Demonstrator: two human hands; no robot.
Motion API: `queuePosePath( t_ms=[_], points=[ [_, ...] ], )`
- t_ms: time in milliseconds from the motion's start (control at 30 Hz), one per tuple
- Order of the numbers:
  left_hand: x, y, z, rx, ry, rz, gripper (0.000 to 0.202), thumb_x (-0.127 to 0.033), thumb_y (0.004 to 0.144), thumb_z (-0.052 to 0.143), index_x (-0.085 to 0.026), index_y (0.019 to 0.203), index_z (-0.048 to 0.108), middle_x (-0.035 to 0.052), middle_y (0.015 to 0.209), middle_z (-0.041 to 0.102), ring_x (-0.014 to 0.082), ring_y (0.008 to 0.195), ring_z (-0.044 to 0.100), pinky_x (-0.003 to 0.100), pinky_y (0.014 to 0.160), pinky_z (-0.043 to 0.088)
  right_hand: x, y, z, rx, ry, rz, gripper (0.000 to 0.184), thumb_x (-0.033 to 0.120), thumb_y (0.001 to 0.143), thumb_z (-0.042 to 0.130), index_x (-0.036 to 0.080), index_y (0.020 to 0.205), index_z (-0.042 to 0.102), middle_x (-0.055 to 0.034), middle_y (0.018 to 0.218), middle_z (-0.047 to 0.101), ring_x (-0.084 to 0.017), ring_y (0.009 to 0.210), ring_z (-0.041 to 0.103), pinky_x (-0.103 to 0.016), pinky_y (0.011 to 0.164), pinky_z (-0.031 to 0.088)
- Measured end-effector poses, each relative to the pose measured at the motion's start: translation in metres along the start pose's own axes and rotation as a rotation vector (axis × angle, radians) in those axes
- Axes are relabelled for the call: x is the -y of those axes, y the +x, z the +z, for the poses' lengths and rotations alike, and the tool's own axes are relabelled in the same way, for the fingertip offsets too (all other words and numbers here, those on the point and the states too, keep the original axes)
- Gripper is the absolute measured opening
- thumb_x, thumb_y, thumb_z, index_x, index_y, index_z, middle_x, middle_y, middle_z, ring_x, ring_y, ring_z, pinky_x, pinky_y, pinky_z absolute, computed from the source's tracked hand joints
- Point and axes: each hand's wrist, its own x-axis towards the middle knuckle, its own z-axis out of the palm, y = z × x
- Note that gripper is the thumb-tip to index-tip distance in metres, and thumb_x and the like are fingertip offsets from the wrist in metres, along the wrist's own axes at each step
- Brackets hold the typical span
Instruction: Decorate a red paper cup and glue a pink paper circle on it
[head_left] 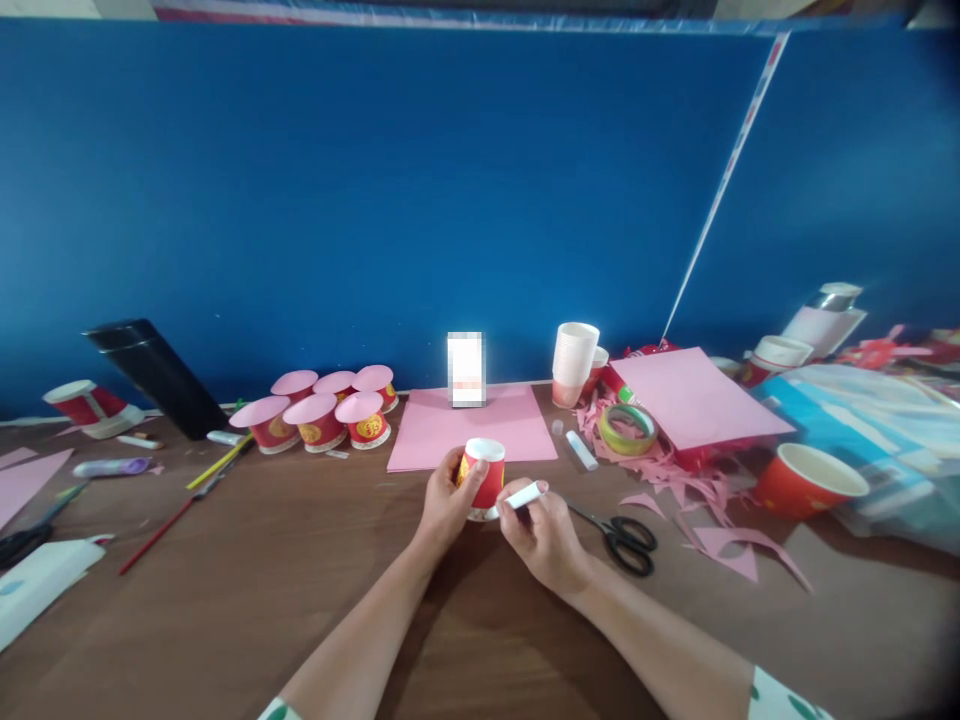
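Craft workspace: scissors [611,529], tape roll [627,447], pink paper scraps [697,488], stacked cups [575,358]

Held cup [491,487]: red, yellow patterning, white end. Held stick [523,495]: white. I count 6 cups [321,434], red, under pink discs [310,408], gold emblems on the front 3. Tape roll [628,447]: yellow-green. Scissors [615,531]: black handles. I get blue off the wall panel [375,180], brown off the table [300,600], white with green leaf-like spots on the sleeves [776,692].
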Motion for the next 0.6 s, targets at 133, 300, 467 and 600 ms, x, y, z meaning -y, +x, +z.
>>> queuePosePath(
  t_ms=[133, 300, 467, 600],
  points=[
    [0.0025, 0.0000, 0.0005, -0.022, -0.010, -0.015, 0.038, -0.047, 0.075, 0.057, -0.014, 0.094, 0.059, 0.0036, 0.080, 0.064, 0.0155, 0.071, 0.057, 0.024, 0.064, 0.044, -0.0025, -0.0015, 0.0009, 0.021, 0.018, 0.024, 0.010, 0.019, 0.088, 0.042, 0.017, 0.084, 0.052, -0.0050, 0.077, 0.061, -0.016, 0.068, 0.055, -0.027, 0.066, 0.044],
    [0.0029, -0.0003, 0.0015, -0.039, -0.020, -0.036, 0.038, -0.048, 0.074, 0.057, -0.015, 0.092, 0.060, 0.0024, 0.077, 0.063, 0.0144, 0.068, 0.056, 0.023, 0.061, 0.043, -0.0032, -0.0021, 0.0013, 0.032, 0.032, 0.043, 0.010, 0.019, 0.088, 0.042, 0.017, 0.084, 0.051, -0.0050, 0.077, 0.061, -0.016, 0.069, 0.055, -0.027, 0.067, 0.044],
    [0.0020, -0.0010, 0.0020, -0.043, -0.047, -0.062, 0.036, -0.049, 0.075, 0.056, -0.015, 0.088, 0.059, 0.0000, 0.070, 0.059, 0.0117, 0.062, 0.052, 0.021, 0.057, 0.041, -0.0019, -0.0003, -0.0003, 0.031, 0.043, 0.052, 0.012, 0.019, 0.088, 0.041, 0.018, 0.082, 0.051, -0.0043, 0.075, 0.060, -0.016, 0.069, 0.056, -0.027, 0.067, 0.044],
    [0.0028, -0.0009, 0.0022, -0.043, -0.062, -0.068, 0.036, -0.049, 0.075, 0.057, -0.015, 0.086, 0.059, -0.0011, 0.067, 0.057, 0.0107, 0.059, 0.050, 0.020, 0.055, 0.039, -0.0023, -0.0001, -0.0006, 0.014, 0.050, 0.048, 0.011, 0.019, 0.087, 0.042, 0.019, 0.082, 0.051, -0.0041, 0.076, 0.060, -0.015, 0.068, 0.056, -0.027, 0.067, 0.045]
  ],
)
